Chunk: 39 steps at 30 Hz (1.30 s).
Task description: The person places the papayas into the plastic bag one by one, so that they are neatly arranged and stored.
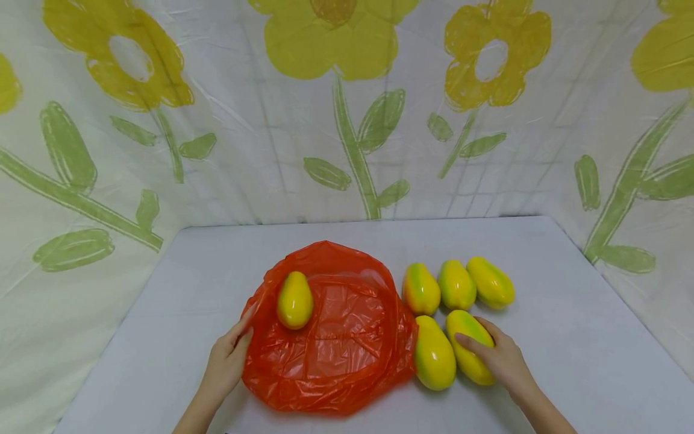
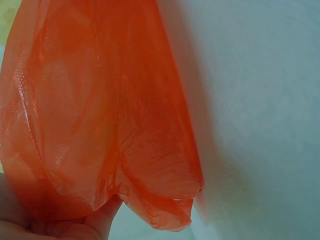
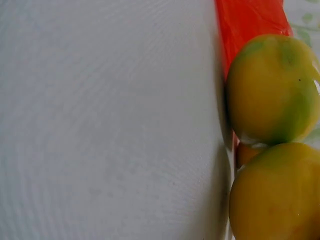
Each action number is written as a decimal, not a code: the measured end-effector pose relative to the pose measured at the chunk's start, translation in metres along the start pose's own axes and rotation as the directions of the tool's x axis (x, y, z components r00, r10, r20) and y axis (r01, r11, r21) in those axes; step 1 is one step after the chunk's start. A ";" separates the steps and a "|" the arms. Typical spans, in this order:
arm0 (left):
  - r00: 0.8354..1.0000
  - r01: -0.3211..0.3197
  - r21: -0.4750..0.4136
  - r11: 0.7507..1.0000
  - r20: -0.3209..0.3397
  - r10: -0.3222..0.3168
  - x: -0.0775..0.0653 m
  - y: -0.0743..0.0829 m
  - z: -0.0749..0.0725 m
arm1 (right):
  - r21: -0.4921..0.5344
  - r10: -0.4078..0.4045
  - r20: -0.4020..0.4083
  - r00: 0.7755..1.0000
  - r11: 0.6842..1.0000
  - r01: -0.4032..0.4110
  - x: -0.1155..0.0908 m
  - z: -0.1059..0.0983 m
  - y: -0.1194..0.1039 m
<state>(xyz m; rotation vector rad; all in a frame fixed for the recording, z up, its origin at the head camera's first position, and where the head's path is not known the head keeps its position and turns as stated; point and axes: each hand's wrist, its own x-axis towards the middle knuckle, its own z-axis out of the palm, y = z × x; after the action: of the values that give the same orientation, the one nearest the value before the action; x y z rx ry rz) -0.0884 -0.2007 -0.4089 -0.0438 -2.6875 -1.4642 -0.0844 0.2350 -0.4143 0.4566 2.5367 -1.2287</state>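
Note:
A red plastic bag (image 1: 347, 386) lies spread open on the table with one yellow papaya (image 1: 295, 300) inside, toward its left. At the bag's left edge my left hand (image 1: 230, 355) grips the thin plastic; the left wrist view shows the bag (image 2: 100, 110) bunched against the fingers. My right hand (image 1: 504, 355) holds a yellow-green papaya (image 1: 470, 346), thumb on the near side and fingers round the far side. Touching the bag's right edge is another papaya (image 1: 435, 354). Two papayas fill the right side of the right wrist view, the lower papaya (image 3: 275, 195) nearest; the right hand is outside that view.
Behind the held papaya, a row of three papayas (image 1: 457, 285) stands close together to the right of the bag. A pale cloth covers the table (image 1: 585, 337). A flower-printed curtain (image 1: 233, 120) rises along the back and sides.

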 end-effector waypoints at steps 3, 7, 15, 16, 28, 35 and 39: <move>1.000 -0.004 0.002 1.000 -0.003 0.004 0.000 0.000 0.000 | 0.006 -0.002 -0.001 1.000 1.000 0.002 -0.001 -0.002 0.000; 1.000 -0.009 0.000 1.000 -0.004 0.009 0.000 0.000 0.000 | 0.008 0.001 0.000 1.000 1.000 -0.001 -0.002 -0.004 -0.002; 1.000 -0.006 -0.008 1.000 0.002 0.006 0.001 -0.001 0.000 | -0.007 0.002 -0.014 1.000 1.000 -0.002 -0.005 -0.009 -0.006; 1.000 -0.007 -0.008 1.000 0.003 0.007 0.001 -0.001 0.000 | -0.010 -0.001 -0.016 1.000 1.000 0.001 -0.005 -0.010 -0.006; 0.999 -0.035 -0.009 0.999 -0.007 0.035 0.001 -0.004 0.000 | -0.008 -0.035 -0.032 0.999 0.999 0.035 -0.011 -0.011 -0.015; 0.999 -0.044 -0.009 0.999 -0.023 0.043 0.001 -0.005 0.001 | -0.018 -0.053 -0.046 0.998 0.998 0.052 -0.012 -0.014 -0.020; 1.000 -0.022 -0.016 1.000 -0.002 0.022 0.001 -0.004 0.000 | -0.019 -0.061 -0.053 0.997 0.998 0.060 -0.012 -0.014 -0.022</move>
<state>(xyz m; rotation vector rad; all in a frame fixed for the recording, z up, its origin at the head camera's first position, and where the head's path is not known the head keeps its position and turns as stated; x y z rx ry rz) -0.0900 -0.2030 -0.4126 -0.0729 -2.6655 -1.4791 -0.0841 0.2308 -0.3858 0.4171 2.6223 -1.2296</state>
